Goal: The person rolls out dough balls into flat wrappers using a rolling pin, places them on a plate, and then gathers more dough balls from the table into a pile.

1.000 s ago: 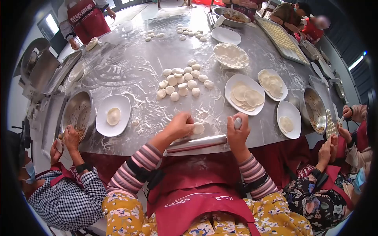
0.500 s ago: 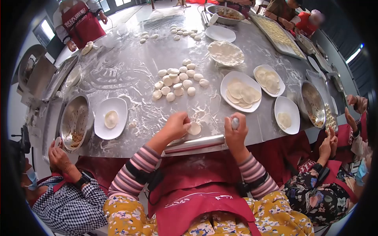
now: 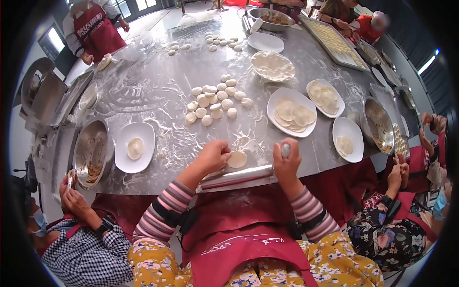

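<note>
My left hand point(image 3: 214, 156) is closed, its fingertips pinching the left edge of a small round dough wrapper point(image 3: 236, 160) that lies flat on the floured steel table point(image 3: 191, 143). Just in front of the wrapper, near the table edge, a metal rolling pin point(image 3: 236, 177) lies sideways. My right hand point(image 3: 287, 160) is wrapped around the handle at its right end. Beyond my hands sits a loose group of flattened dough pieces point(image 3: 216, 98). To the right, a white plate point(image 3: 273, 103) holds several rolled wrappers.
Left of me stand a white plate point(image 3: 125, 158) with wrappers and a steel bowl of filling point(image 3: 93, 174). On the right are more wrapper plates, a flour dish point(image 3: 273, 65) and another steel bowl point(image 3: 377, 119). Co-workers' hands point(image 3: 76, 198) are close on both sides.
The wrapper looks somewhat wider than before. My left hand still pinches its edge and my right hand keeps the rolling pin. The left co-worker's hands have shifted around a dough piece.
</note>
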Tool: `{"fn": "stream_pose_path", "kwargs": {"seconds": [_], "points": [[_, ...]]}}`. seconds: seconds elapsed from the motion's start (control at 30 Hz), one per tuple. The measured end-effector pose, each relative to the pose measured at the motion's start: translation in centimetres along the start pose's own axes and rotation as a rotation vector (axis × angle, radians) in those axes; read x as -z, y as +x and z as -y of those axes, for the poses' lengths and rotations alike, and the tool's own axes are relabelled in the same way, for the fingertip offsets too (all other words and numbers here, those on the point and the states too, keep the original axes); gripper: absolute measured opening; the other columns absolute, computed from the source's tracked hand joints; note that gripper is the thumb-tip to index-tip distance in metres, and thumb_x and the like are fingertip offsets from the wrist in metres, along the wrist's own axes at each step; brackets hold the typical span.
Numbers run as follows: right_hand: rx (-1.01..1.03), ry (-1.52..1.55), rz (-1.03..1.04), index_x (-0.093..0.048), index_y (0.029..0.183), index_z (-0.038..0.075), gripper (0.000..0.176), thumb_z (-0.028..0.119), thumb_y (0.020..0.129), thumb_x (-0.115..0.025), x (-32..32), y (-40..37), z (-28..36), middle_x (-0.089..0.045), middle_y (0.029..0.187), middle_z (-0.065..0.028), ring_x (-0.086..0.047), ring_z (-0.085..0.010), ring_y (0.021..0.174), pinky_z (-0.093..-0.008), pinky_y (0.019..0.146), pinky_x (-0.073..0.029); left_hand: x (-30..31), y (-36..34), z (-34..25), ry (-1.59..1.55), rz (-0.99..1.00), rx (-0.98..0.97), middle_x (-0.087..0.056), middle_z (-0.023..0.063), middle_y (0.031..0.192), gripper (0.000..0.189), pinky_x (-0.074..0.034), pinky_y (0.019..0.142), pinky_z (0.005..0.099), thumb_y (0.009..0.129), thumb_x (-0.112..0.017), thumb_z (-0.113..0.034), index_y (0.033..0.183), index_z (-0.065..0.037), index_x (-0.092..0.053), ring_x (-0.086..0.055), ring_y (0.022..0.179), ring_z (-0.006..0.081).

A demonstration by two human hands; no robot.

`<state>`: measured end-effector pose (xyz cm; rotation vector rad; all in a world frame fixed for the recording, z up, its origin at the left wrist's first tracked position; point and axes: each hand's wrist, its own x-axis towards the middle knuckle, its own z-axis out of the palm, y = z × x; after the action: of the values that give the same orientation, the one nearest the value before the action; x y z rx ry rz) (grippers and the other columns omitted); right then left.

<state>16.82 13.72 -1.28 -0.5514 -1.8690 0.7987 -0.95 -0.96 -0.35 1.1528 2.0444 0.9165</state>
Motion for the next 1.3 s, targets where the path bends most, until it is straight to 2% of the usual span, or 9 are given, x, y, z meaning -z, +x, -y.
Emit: {"fn": "stream_pose_path", "kwargs": {"seconds": [0.07,0.13,0.27,0.63,0.83,1.03,1.13,1.27,1.3], "points": [[-0.107,0.042,0.011,-0.049,0.093,0.003,0.023,0.004,0.078,-0.066,0.0,-0.2,0.0,-0.055,0.070,-0.0166,-0.057,-0.0363,0.061,-0.0399,0.055,-0.045,-0.3,-0.5,-0.1,-0.087,0.020,0.048,-0.063,0.0195,0.075,0.014,-0.049,0.064,0.0382,0.075,-0.064,-0.013,0.083,-0.001,-0.064,-0.062,0.069,0.0319],[0.060,-0.015,-0.035,-0.049,0.094,0.003,0.023,0.005,0.078,-0.066,-2.2,2.0,-0.9,-0.055,0.071,-0.0174,-0.057,-0.0364,0.061,-0.0393,0.054,-0.045,-0.3,-0.5,-0.7,-0.157,0.051,0.086,-0.063,0.0196,0.075,0.014,-0.048,0.064,0.0387,0.075,-0.064,-0.013,0.083,-0.001,-0.064,-0.062,0.069,0.0323],[0.063,0.036,0.071,-0.049,0.095,0.005,0.023,0.007,0.079,-0.066,-6.2,5.6,-1.6,-0.056,0.073,-0.0209,-0.058,-0.0389,0.064,-0.0410,0.054,-0.044,-0.6,1.4,-0.6,0.182,-0.042,-0.065,-0.063,0.0172,0.072,0.013,-0.047,0.060,0.0347,0.081,-0.061,-0.010,0.085,0.002,-0.063,-0.061,0.063,0.0215],[0.032,0.014,-0.003,-0.049,0.094,0.003,0.023,0.006,0.078,-0.066,-1.2,1.3,-0.7,-0.056,0.069,-0.0170,-0.056,-0.0346,0.058,-0.0385,0.053,-0.044,-0.2,0.0,-0.6,-0.108,0.159,0.017,-0.059,0.0133,0.069,0.013,-0.046,0.060,0.0342,0.081,-0.061,-0.010,0.083,0.003,-0.058,-0.058,0.065,0.0168],[0.097,0.016,0.021,-0.049,0.092,0.005,0.022,0.006,0.078,-0.066,-5.0,4.7,-1.4,-0.055,0.069,-0.0180,-0.057,-0.0375,0.059,-0.0390,0.053,-0.044,-0.8,2.2,-1.5,0.215,0.051,-0.055,-0.061,0.0221,0.078,0.016,-0.045,0.064,0.0396,0.081,-0.059,-0.015,0.087,0.000,-0.060,-0.059,0.071,0.0351],[0.011,0.009,-0.016,-0.050,0.092,0.005,0.021,0.006,0.079,-0.066,0.1,0.3,0.4,-0.056,0.070,-0.0183,-0.058,-0.0374,0.061,-0.0386,0.052,-0.045,-0.4,0.6,-0.7,0.088,0.038,-0.054,-0.060,0.0206,0.073,0.017,-0.044,0.061,0.0365,0.080,-0.058,-0.012,0.083,0.004,-0.058,-0.058,0.066,0.0246],[-0.022,0.036,-0.043,-0.050,0.093,0.005,0.021,0.007,0.079,-0.066,-0.7,0.5,-0.3,-0.057,0.071,-0.0185,-0.058,-0.0366,0.060,-0.0385,0.052,-0.045,-0.4,-0.1,-1.7,0.009,0.100,0.035,-0.061,0.0256,0.083,0.019,-0.046,0.068,0.0414,0.080,-0.057,-0.014,0.088,0.003,-0.061,-0.061,0.080,0.0393],[0.085,0.001,0.012,-0.050,0.093,0.006,0.021,0.006,0.079,-0.066,-4.9,4.5,-1.3,-0.057,0.070,-0.0188,-0.059,-0.0358,0.061,-0.0386,0.052,-0.045,-1.2,1.5,-1.3,0.078,0.004,-0.025,-0.062,0.0254,0.083,0.020,-0.046,0.069,0.0422,0.080,-0.058,-0.015,0.088,0.002,-0.061,-0.060,0.080,0.0395],[0.073,0.019,0.043,-0.050,0.094,0.006,0.021,0.006,0.079,-0.066,-5.2,4.8,-1.3,-0.057,0.070,-0.0188,-0.060,-0.0358,0.062,-0.0387,0.052,-0.045,-1.4,1.9,-1.6,0.103,0.001,-0.046,-0.061,0.0227,0.079,0.018,-0.046,0.066,0.0391,0.080,-0.057,-0.014,0.088,0.003,-0.060,-0.059,0.074,0.0317]]}}
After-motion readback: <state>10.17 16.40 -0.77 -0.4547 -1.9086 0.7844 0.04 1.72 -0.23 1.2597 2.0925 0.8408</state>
